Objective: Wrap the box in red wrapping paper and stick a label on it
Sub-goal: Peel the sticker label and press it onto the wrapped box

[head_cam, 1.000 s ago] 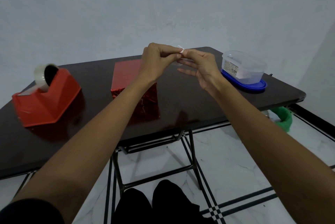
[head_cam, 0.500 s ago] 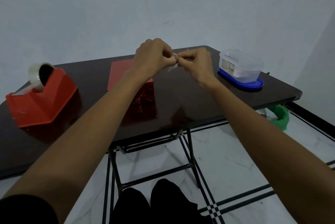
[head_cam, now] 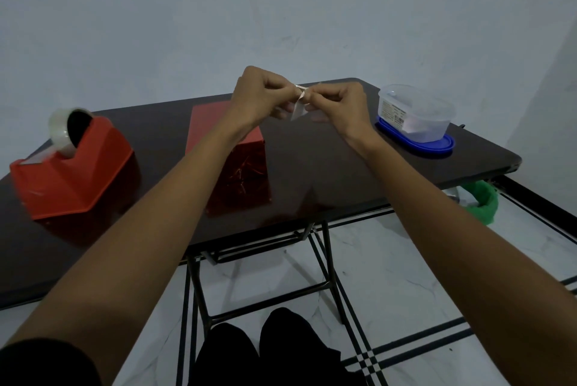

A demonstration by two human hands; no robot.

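Nearest the camera, two knees in black trousers show above a white marble floor with black lines. Both bare forearms reach forward over the near edge of the dark glossy surface, which stands on thin black metal legs.

On the left of the surface sits a red plastic tape dispenser with a pale roll of tape on its far end. Near the middle rests the box wrapped in shiny red paper. The left forearm crosses in front of it and hides part of its top and front face.

Above and just to the right of the box, clear of the surface, the left grip and right grip meet. Both have their fingers curled, and thumb and fingertips pinch the same small white paper label at its top edge. A pale flap of the label hangs down between the two grips. It is too small to tell whether this flap is the sticker or its backing. The label does not touch the box.

Further right, a clear plastic tub with a printed sticker stands on a blue lid. Below the surface's right corner, a green object lies on the floor, partly cut off by the surface edge. A plain pale wall fills the back.
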